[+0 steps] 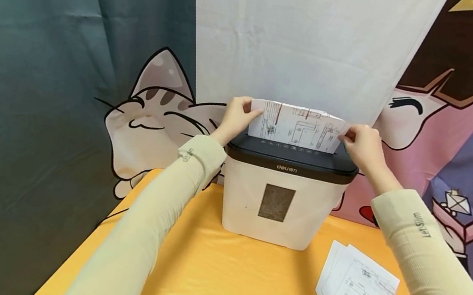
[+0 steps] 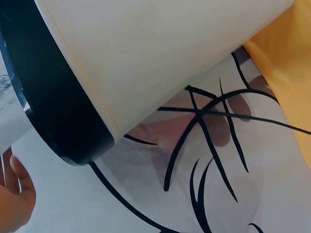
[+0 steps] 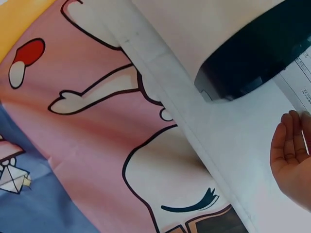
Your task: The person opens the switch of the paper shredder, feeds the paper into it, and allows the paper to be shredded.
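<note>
A sheet of paper (image 1: 297,126) printed with technical drawings stands upright in the slot on top of a paper shredder (image 1: 285,203), which has a white body and a black lid. My left hand (image 1: 237,117) pinches the sheet's left edge between thumb and fingers. At the opposite edge, my right hand (image 1: 363,143) pinches the paper near its upper right side. In the left wrist view the left hand (image 2: 17,194) shows only partly, beside the black lid. The right wrist view catches the right hand (image 3: 291,150) with fingers against the paper's edge (image 3: 296,85).
Several more printed sheets (image 1: 359,293) lie overlapped on the yellow tablecloth (image 1: 217,277), to the right in front of the shredder. A dark cord (image 1: 113,216) runs off the table's left side. Behind stands a curtain (image 1: 307,41) with cartoon prints.
</note>
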### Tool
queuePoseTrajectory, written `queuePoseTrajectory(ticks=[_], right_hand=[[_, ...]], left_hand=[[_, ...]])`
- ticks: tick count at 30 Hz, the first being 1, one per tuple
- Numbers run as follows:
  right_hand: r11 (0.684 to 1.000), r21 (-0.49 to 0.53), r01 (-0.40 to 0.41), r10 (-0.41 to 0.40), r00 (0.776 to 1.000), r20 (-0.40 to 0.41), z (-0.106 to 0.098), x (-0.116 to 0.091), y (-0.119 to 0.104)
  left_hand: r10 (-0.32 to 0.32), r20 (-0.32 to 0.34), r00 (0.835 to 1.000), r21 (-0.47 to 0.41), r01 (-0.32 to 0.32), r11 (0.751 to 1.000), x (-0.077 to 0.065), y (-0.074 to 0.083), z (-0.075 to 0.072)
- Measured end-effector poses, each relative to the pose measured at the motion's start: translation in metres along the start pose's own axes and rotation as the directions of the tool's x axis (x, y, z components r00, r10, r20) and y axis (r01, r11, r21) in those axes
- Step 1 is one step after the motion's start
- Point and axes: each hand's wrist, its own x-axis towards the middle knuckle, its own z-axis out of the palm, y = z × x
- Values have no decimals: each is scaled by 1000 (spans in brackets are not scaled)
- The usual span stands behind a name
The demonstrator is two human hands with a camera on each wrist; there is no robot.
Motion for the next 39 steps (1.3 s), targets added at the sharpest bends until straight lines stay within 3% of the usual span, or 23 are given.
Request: queuePoseTrajectory(ticks=[5,10,16,30,39], right_hand=[[1000,-8,-20,20,999,29,5,-3,2],[997,57,-45,49,996,-75,13,-5,2],[996,88,-10,26,985,-173,18,-8,-1],[996,89,23,-12,992,-122,24,-11,2],[994,92,52,-48,998,-45,28,-13,-1]], left_hand=[[28,-46,999,16,-27,999,-2,1,4],[15,-19,1000,42,-14,999,-5,-3,7],[4,-7,1000,72,-3,997,-6,-6,7],[3,25,1000,116,-6,993,-11,-13,8],[-1,87,996,133,-11,991,-14,-16,13]])
